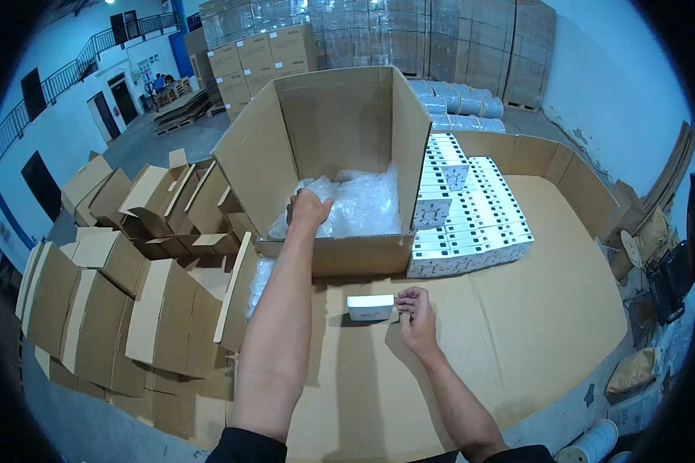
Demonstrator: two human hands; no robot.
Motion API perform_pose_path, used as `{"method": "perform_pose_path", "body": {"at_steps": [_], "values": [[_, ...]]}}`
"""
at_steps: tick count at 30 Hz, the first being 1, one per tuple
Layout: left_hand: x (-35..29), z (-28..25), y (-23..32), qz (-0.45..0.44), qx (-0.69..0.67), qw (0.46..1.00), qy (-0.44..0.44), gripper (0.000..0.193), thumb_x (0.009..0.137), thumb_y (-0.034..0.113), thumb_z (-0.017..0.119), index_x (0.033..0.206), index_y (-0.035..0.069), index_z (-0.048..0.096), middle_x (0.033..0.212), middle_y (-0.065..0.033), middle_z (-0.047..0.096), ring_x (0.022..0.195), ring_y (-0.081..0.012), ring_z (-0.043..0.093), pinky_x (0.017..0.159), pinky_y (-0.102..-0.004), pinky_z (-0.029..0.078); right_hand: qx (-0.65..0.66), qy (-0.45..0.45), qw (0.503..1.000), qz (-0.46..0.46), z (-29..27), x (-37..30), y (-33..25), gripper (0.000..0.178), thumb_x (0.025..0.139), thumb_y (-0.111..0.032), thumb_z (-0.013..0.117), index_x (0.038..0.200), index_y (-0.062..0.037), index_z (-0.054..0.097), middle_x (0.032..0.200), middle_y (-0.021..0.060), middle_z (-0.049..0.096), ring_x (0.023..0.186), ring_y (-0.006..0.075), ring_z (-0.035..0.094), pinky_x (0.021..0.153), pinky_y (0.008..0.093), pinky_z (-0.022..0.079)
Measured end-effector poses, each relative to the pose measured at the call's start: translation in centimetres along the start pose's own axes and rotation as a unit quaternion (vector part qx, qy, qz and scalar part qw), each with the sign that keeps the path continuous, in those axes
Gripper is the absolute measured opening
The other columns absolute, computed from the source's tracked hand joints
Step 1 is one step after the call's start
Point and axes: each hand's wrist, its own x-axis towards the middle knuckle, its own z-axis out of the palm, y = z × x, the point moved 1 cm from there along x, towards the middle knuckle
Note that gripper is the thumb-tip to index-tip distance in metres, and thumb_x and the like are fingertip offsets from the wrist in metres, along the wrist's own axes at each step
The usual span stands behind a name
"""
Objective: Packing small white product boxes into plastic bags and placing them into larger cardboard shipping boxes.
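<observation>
My left hand [309, 210] reaches over the front wall of a large open carton [340, 255], its fingers curled down onto clear plastic bags [355, 204] piled inside. The fingertips are partly hidden, but they appear closed on the plastic. On the cardboard-covered table, a small white box [371, 308] lies in front of the carton. Right beside its right end is my right hand [417, 318], with thumb and fingers apart and slightly bent. Whether the fingertips touch the box is hard to see.
Stacked rows of white boxes with dark squares [471, 220] stand right of the carton. Several open brown cartons [162, 309] crowd the left side. A cardboard wall [552, 158] edges the table's far right. Behind are wrapped spools [459, 100] and piled cartons [266, 58].
</observation>
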Motion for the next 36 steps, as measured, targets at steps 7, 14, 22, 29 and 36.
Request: {"method": "perform_pose_path", "body": {"at_steps": [7,14,22,29,36], "values": [[3.0,-0.5,-1.8,0.018,-0.007,1.000,-0.008,0.036,0.079,0.030,0.084,0.102,0.003,0.076,0.079,-0.0168,0.074,0.078,-0.0260,0.073,0.082,-0.0398,0.057,-0.028,0.005,0.999,0.020,0.2,0.3,-0.7,0.041,0.081,0.013,0.043,0.120,0.0033,0.048,0.106,0.0174,0.064,0.098,0.0262,0.069,0.087,0.0350,0.057],[-1.5,-7.5,0.2,0.123,-0.189,0.970,0.091,0.031,0.090,0.026,0.073,0.104,-0.001,0.074,0.096,-0.0187,0.075,0.091,-0.0291,0.073,0.084,-0.0400,0.056,-0.008,0.026,1.000,0.011,0.7,0.1,-0.7,0.036,0.083,0.012,0.044,0.118,0.0038,0.048,0.105,0.0172,0.064,0.096,0.0260,0.069,0.083,0.0348,0.057],[-15.2,-11.3,2.0,0.246,-0.305,0.910,0.135,0.023,0.097,0.020,0.067,0.105,-0.002,0.069,0.119,-0.0141,0.062,0.111,-0.0227,0.062,0.091,-0.0349,0.051,0.085,0.106,0.990,0.033,-0.6,-1.0,1.6,0.027,0.090,0.007,0.050,0.116,0.0015,0.049,0.101,0.0127,0.063,0.091,0.0206,0.069,0.080,0.0311,0.057],[-29.8,-7.8,-2.0,0.268,-0.247,0.920,0.147,0.019,0.096,0.014,0.064,0.098,-0.005,0.063,0.125,-0.0211,0.062,0.116,-0.0356,0.061,0.100,-0.0435,0.046,0.160,0.046,0.986,-0.006,-0.9,-6.7,-2.3,0.046,0.090,-0.017,0.069,0.127,-0.0031,0.047,0.107,0.0105,0.061,0.097,0.0179,0.063,0.086,0.0331,0.052],[-33.9,-2.8,-6.6,0.241,-0.264,0.934,0.022,0.016,0.099,0.014,0.058,0.100,-0.003,0.061,0.114,-0.0205,0.065,0.105,-0.0379,0.064,0.092,-0.0448,0.049,0.089,-0.035,0.995,0.004,1.6,-10.3,-5.9,0.040,0.093,-0.025,0.071,0.123,-0.0039,0.055,0.101,0.0085,0.064,0.089,0.0153,0.061,0.081,0.0310,0.052]]}}
